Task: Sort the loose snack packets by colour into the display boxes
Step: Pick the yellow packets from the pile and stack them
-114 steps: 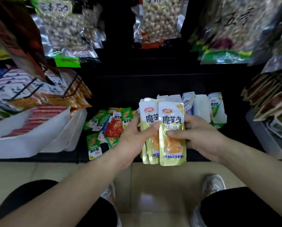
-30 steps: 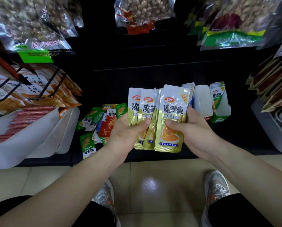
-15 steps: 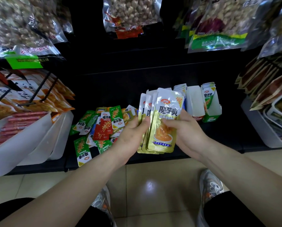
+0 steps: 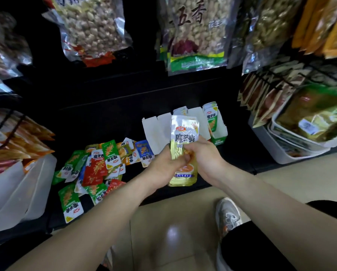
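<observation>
A squared-up stack of yellow snack packets [image 4: 184,133] stands upright between both hands, in front of the low black shelf. My left hand [image 4: 164,165] grips its left edge and my right hand [image 4: 204,158] grips its right edge and front. Behind the stack stand white display boxes [image 4: 154,132]; the rightmost green-based box [image 4: 220,133] holds green packets [image 4: 212,118]. A loose pile of green, red, blue and orange packets [image 4: 101,167] lies on the shelf to the left.
White tubs [image 4: 24,190] with red sausage sticks sit at the left. A white bin [image 4: 287,147] with gold bags sits at the right. Large bags of nuts [image 4: 197,34] hang above. Below is the tiled floor with my grey shoe [image 4: 229,214].
The fanned yellow packets have been pushed together into one neat stack between my hands. The view has shifted left and down, and the stack sits closer to the white boxes.
</observation>
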The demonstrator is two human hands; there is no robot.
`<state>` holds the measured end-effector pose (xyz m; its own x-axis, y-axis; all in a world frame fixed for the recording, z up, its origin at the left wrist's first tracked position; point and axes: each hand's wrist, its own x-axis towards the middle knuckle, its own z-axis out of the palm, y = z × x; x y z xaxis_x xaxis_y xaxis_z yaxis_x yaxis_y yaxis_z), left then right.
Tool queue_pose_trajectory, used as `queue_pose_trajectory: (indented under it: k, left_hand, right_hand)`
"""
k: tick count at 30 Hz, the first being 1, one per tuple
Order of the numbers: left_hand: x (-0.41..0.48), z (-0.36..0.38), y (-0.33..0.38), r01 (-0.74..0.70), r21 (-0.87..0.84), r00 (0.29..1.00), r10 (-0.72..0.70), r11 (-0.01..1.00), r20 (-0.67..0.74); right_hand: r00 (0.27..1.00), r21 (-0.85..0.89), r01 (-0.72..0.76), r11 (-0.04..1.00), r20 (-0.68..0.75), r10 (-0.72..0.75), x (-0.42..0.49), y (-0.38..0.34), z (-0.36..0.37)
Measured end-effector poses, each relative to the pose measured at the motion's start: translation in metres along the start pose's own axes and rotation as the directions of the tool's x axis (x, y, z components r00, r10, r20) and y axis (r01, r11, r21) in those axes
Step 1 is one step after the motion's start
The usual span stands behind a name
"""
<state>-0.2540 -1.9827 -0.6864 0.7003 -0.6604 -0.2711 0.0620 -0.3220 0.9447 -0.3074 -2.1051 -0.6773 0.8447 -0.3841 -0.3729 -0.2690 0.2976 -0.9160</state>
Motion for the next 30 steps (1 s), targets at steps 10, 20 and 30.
queue_pose_trajectory:
  k: [10,20,30]
  left_hand:
    - [0.02,0.009,-0.005,0.136,-0.067,0.963,-0.148,0.988,-0.225]
    - [0.051,-0.027,-0.017,0.169,-0.149,0.923,-0.209,0.974,-0.324]
    - [0.118,-0.073,-0.051,0.207,-0.172,0.835,-0.266,0.963,-0.481]
  right_hand:
    - [0.994,-0.608,-0.072,0.791,-0.112,0.004,-0.013,-0.007,-0.077]
    - [0.988,-0.964,0.015,0.265,0.054,0.141,0.016,-0.052,-0.13]
    - [0.949,-0.986,0.141,0.092,0.161,0.269,0.097,-0.032,-0.115]
